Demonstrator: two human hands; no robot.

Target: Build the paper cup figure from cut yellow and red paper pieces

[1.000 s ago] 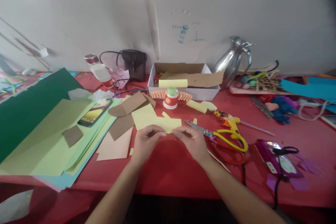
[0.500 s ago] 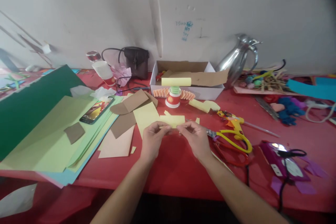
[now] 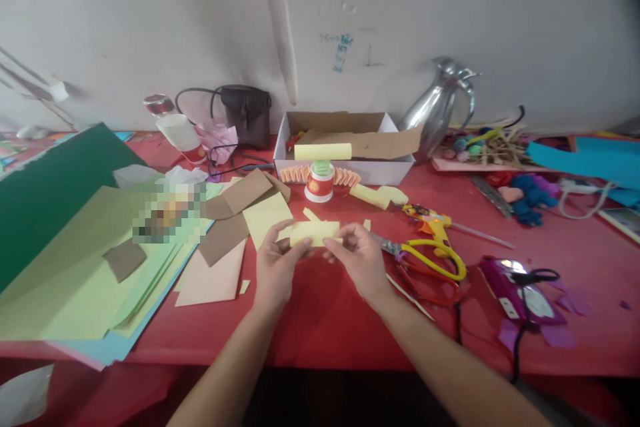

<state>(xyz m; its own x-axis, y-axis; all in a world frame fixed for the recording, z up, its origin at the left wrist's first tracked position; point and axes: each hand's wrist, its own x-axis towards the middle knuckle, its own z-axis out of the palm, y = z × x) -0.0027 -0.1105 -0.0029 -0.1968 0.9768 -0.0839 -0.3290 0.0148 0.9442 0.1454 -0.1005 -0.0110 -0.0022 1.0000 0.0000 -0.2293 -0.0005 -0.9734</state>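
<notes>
A small piece of yellow paper, curled into a roll, is held between my two hands above the red table. My left hand pinches its left end, thumb in front and fingers behind. At the right end, my right hand grips the roll with thumb and fingertips. Just beyond stands a red and white paper cup, upside down, with pleated orange paper strips out to both sides. A green pleated piece and a yellow paper roll sit on top of it.
Scissors with yellow handles and a yellow glue gun lie to the right, near a purple power box with cables. Coloured paper sheets and brown card pieces spread leftward. Behind are a white box and a steel jug.
The yellow paper has gone from a flatter strip to a rounder roll, raised slightly in my hands. My fingers have shifted around it. The whole view has turned a little to the right.
</notes>
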